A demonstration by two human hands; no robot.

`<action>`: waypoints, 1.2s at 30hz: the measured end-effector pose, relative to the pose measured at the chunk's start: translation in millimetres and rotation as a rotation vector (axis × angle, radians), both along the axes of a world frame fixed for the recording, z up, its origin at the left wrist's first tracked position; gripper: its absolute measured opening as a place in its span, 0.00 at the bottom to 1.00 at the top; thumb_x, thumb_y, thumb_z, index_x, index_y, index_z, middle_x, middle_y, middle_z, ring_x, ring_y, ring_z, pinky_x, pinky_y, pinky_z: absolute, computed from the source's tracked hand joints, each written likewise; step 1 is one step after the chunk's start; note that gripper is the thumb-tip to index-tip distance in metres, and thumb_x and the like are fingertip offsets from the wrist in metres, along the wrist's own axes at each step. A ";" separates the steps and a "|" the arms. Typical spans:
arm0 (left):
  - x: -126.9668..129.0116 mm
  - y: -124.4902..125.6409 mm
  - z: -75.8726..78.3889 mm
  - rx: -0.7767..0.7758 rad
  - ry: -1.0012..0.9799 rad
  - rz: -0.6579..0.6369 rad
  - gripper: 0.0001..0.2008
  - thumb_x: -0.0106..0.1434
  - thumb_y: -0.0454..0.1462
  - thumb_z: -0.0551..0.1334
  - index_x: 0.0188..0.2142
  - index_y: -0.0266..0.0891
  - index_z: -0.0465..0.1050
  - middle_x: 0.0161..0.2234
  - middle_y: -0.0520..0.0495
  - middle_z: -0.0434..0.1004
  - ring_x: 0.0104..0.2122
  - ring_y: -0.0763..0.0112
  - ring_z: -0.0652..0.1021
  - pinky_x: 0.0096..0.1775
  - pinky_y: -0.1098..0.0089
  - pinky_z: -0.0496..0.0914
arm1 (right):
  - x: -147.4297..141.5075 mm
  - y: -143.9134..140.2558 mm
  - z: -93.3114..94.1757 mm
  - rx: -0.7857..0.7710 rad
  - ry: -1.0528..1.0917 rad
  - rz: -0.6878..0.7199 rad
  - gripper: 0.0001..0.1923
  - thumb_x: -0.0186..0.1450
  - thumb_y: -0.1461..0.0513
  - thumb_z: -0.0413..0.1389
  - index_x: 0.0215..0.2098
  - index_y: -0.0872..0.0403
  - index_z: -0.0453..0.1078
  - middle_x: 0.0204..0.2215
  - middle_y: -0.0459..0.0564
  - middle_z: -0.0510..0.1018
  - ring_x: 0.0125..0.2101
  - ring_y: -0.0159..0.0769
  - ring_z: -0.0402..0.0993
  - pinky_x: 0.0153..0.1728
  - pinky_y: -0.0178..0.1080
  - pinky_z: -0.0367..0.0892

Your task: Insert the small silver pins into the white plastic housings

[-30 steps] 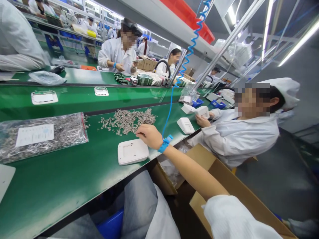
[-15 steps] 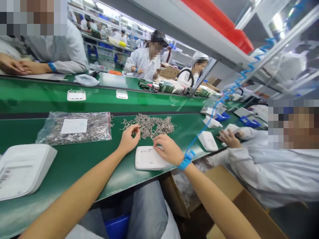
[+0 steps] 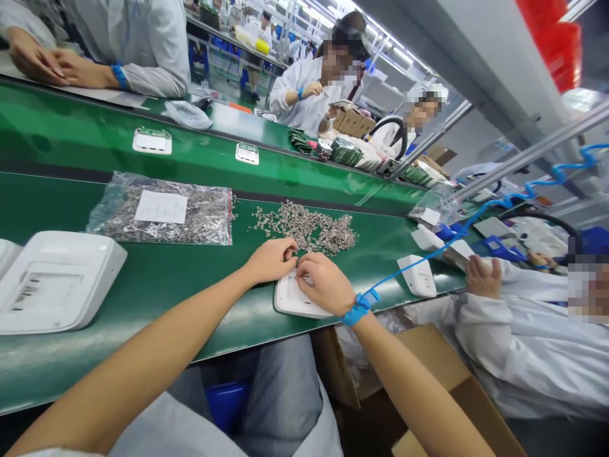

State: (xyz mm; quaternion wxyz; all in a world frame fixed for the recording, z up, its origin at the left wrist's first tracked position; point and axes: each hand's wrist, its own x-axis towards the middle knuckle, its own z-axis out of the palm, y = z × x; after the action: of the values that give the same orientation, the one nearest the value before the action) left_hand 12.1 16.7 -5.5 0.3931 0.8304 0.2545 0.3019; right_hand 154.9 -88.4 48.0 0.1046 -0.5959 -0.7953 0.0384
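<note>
White housing [image 3: 291, 298] is lying flat at the near edge of the green bench [image 3: 157, 285], mostly hidden under both hands. Left hand [image 3: 271, 259], which half a second ago was pinching at the pile of small metal parts [image 3: 307, 227], is now pressing fingertip to fingertip against the right hand [image 3: 326, 282] over the housing's far edge; both are curled closed, and whether a part is sitting between the fingers I cannot tell. Judging from that shift, a piece is probably being seated into the housing. A blue wrist strap [image 3: 360, 304] is circling the right wrist, its coiled cord [image 3: 480, 212] running off toward two o'clock. The pile is lying at twelve o'clock from the hands, a clear bag of parts [image 3: 162, 216] at ten o'clock, a larger white casing [image 3: 54, 282] at nine o'clock, and a co-worker's hand [image 3: 480, 276] at three o'clock.
</note>
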 end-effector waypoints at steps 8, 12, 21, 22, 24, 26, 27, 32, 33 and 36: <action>-2.7 -3.4 1.3 0.044 -0.083 -0.041 0.12 0.53 0.34 0.63 0.39 0.38 0.70 0.35 0.51 0.70 0.30 0.73 0.71 0.33 0.71 0.66 | 10.2 -10.4 -2.6 0.138 0.094 -0.078 0.08 0.60 0.69 0.62 0.34 0.53 0.69 0.35 0.50 0.74 0.39 0.43 0.68 0.41 0.43 0.65; -3.5 -3.1 -0.7 0.056 -0.108 -0.110 0.16 0.52 0.32 0.62 0.42 0.39 0.69 0.38 0.50 0.69 0.32 0.73 0.72 0.34 0.71 0.68 | 9.7 -33.5 -5.6 0.203 0.149 -0.074 0.07 0.63 0.69 0.59 0.39 0.53 0.70 0.35 0.50 0.78 0.39 0.44 0.69 0.41 0.44 0.67; -6.3 -3.8 -1.0 0.128 -0.059 -0.189 0.20 0.52 0.34 0.63 0.46 0.39 0.66 0.41 0.49 0.67 0.35 0.71 0.71 0.38 0.69 0.69 | 7.3 -41.8 -26.8 0.313 0.162 -0.066 0.10 0.68 0.66 0.52 0.41 0.55 0.75 0.34 0.55 0.78 0.40 0.43 0.72 0.40 0.44 0.70; -6.6 -3.8 -0.8 0.123 -0.047 -0.193 0.21 0.52 0.34 0.63 0.47 0.39 0.66 0.42 0.48 0.67 0.35 0.71 0.71 0.39 0.68 0.69 | 7.1 -41.8 -27.1 0.316 0.153 -0.069 0.10 0.68 0.66 0.52 0.42 0.55 0.76 0.34 0.55 0.78 0.40 0.43 0.72 0.40 0.45 0.71; -7.0 -3.8 0.2 0.112 -0.017 -0.198 0.21 0.53 0.34 0.63 0.47 0.40 0.66 0.44 0.48 0.66 0.35 0.71 0.71 0.40 0.67 0.70 | 6.7 -42.2 -27.4 0.329 0.146 -0.078 0.11 0.68 0.67 0.51 0.42 0.54 0.76 0.34 0.54 0.78 0.40 0.43 0.73 0.40 0.45 0.70; -7.2 -4.1 2.0 0.104 0.007 -0.199 0.21 0.53 0.34 0.63 0.47 0.40 0.67 0.44 0.47 0.66 0.35 0.71 0.72 0.41 0.67 0.70 | 6.6 -42.9 -28.2 0.350 0.145 -0.085 0.11 0.68 0.67 0.51 0.42 0.54 0.76 0.34 0.54 0.79 0.40 0.42 0.73 0.40 0.44 0.70; -7.3 -4.4 3.3 0.099 0.017 -0.199 0.21 0.52 0.34 0.63 0.47 0.40 0.67 0.45 0.47 0.66 0.35 0.71 0.72 0.41 0.66 0.70 | 6.6 -43.2 -28.8 0.361 0.142 -0.086 0.11 0.68 0.66 0.51 0.42 0.53 0.76 0.34 0.54 0.79 0.40 0.42 0.74 0.40 0.44 0.70; -8.9 -5.2 10.7 0.029 0.049 -0.202 0.20 0.52 0.34 0.63 0.46 0.40 0.67 0.47 0.47 0.66 0.33 0.71 0.73 0.38 0.66 0.71 | 7.6 -43.9 -31.1 0.378 0.116 -0.062 0.12 0.68 0.67 0.51 0.43 0.53 0.76 0.35 0.53 0.80 0.41 0.42 0.74 0.40 0.44 0.69; -9.3 -5.2 11.6 0.014 0.056 -0.203 0.20 0.52 0.34 0.63 0.46 0.41 0.67 0.47 0.47 0.67 0.33 0.71 0.73 0.37 0.66 0.71 | 7.6 -43.7 -31.0 0.377 0.108 -0.054 0.12 0.68 0.67 0.51 0.43 0.53 0.76 0.35 0.52 0.80 0.41 0.42 0.74 0.40 0.44 0.68; -9.6 -4.7 12.2 -0.023 0.069 -0.206 0.22 0.52 0.34 0.64 0.48 0.41 0.66 0.47 0.47 0.66 0.33 0.71 0.73 0.36 0.67 0.71 | 6.7 -43.0 -29.0 0.377 0.076 -0.022 0.12 0.68 0.68 0.51 0.42 0.54 0.76 0.35 0.52 0.81 0.41 0.42 0.73 0.41 0.43 0.67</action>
State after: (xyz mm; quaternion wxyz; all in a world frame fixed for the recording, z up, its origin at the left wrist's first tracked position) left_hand 2.4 11.9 6.7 0.4225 0.8575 0.1846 0.2282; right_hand 161.6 -131.4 19.0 0.2451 -0.5726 -0.7771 -0.0900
